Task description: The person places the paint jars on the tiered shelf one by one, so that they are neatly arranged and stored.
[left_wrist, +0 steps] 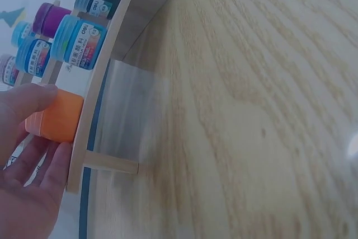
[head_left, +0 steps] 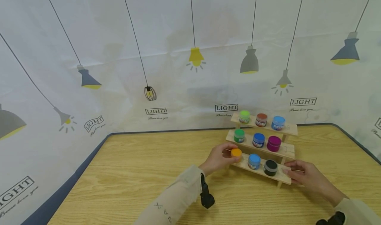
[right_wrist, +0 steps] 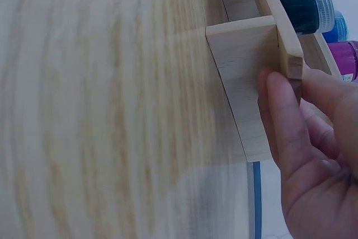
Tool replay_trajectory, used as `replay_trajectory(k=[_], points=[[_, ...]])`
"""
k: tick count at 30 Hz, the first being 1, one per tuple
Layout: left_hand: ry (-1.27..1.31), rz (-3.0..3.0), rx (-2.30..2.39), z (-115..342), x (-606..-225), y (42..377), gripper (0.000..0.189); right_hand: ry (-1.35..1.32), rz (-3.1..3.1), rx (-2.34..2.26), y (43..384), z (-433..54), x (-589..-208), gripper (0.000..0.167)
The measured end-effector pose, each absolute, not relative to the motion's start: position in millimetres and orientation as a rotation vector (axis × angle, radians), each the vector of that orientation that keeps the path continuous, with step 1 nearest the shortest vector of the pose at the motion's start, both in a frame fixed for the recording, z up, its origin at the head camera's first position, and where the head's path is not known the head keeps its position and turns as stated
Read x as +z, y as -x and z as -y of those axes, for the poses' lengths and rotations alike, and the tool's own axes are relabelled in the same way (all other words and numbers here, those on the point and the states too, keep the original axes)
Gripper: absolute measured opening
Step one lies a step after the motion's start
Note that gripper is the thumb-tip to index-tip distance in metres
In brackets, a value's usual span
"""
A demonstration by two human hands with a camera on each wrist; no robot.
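Observation:
A three-step wooden rack [head_left: 288, 151] stands toward the right of the table, with small paint jars in rows of three. My left hand [head_left: 218, 159] pinches the orange paint jar [head_left: 236, 153] between thumb and fingers at the left end of the lowest step. In the left wrist view the base of this orange jar [left_wrist: 62, 117] is right at the board. My right hand [head_left: 309, 176] grips the right end of the lowest step, thumb above and fingers underneath, as the right wrist view shows. Beside the orange jar are a light blue jar [head_left: 254, 161] and a black jar [head_left: 270, 168].
The middle step carries a green jar [head_left: 239, 135], a blue jar [head_left: 258, 140] and a purple jar [head_left: 274, 143]. On the top step are light green [head_left: 244, 117], brown-red [head_left: 261, 120] and light blue jars [head_left: 278, 123]. A lamp-printed curtain [head_left: 178, 86] hangs behind the wooden table [head_left: 134, 172].

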State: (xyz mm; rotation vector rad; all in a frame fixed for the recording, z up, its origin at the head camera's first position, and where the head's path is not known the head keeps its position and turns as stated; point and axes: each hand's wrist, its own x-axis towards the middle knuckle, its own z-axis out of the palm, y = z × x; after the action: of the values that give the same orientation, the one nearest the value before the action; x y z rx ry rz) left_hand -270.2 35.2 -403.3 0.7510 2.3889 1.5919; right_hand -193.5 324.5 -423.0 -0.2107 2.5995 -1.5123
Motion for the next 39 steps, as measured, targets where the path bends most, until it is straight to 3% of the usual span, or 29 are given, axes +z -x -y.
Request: replay_trajectory(k=[27, 39], points=[[-0.782, -2.304, 1.683, -32, -408, 269, 0.042, 0.206, -2.611, -1.519, 193, -323, -424, 0.043], [-0.757, -2.485, 1.747, -7, -399, 267, 0.034, 0.22, -2.642, -1.527, 191, -321, -423, 0.042]])
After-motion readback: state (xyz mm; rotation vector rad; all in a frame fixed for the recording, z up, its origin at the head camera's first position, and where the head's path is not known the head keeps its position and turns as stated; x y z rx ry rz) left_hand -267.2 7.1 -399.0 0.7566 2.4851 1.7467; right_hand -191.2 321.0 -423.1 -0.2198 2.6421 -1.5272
